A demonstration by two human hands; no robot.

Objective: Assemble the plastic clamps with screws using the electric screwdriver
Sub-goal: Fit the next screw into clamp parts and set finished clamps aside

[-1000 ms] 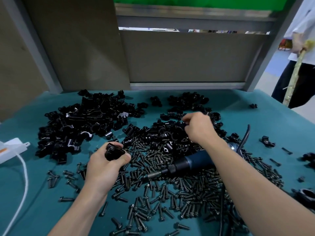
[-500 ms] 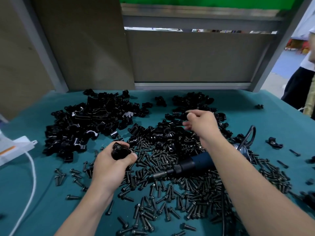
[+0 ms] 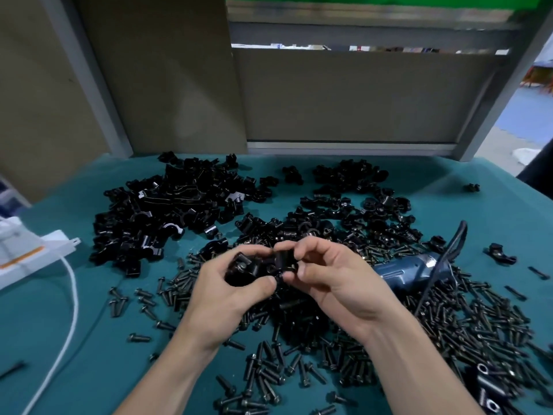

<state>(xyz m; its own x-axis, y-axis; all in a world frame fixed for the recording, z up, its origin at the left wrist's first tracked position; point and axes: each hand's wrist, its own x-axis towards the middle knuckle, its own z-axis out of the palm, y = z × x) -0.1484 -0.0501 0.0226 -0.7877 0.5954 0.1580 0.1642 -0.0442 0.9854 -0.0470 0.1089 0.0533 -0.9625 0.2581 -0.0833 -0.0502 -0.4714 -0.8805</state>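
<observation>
Left hand (image 3: pixel 227 292) grips glossy black clamp body (image 3: pixel 242 269); right hand (image 3: pixel 335 283) pinches mating half (image 3: pixel 284 260) against it (over matte flanged screws (image 3: pixel 299 372)). Right hand hides blue screwdriver (image 3: pixel 410 269) nose; teal desk (image 3: pixel 74 339).

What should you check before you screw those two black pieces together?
1. Left hand grips the first clamp piece: ok.
2. Right hand pinches the second clamp piece: ok.
3. The two pieces are lined up: cannot tell, as fingers hide the joint.
4. A screw sits in the hole: cannot tell.
5. Electric screwdriver is in a hand: not ok, as it lies on the table beside the right wrist.
6. Screws are close by: ok, as they are piled under and around both hands.
</observation>
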